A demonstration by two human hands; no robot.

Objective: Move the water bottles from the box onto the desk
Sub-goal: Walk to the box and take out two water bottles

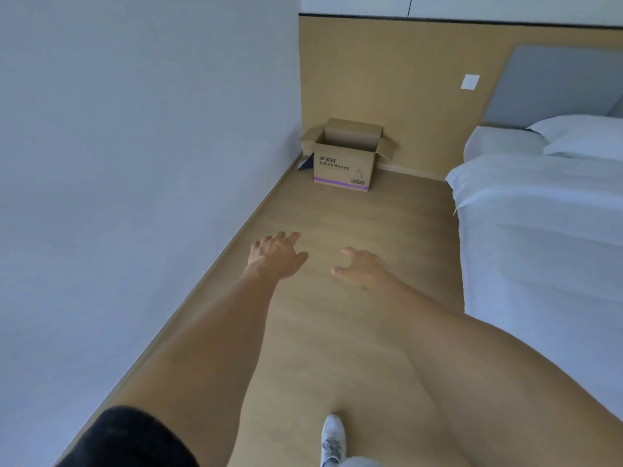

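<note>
One cardboard box (344,163), flaps open, on the wooden floor (337,332) in the room corner; contents hidden, no bottles visible. One dark object (305,163) wedged just left of box. One bed (539,214), white bedding, right of box. Two hands well short of box: left hand (274,256) spread, empty; right hand (362,267) loosely curled, empty. One white shoe (332,439) nearest the viewer.

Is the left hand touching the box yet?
Apart. The head view shows bare floor between the left hand and the box.
</note>
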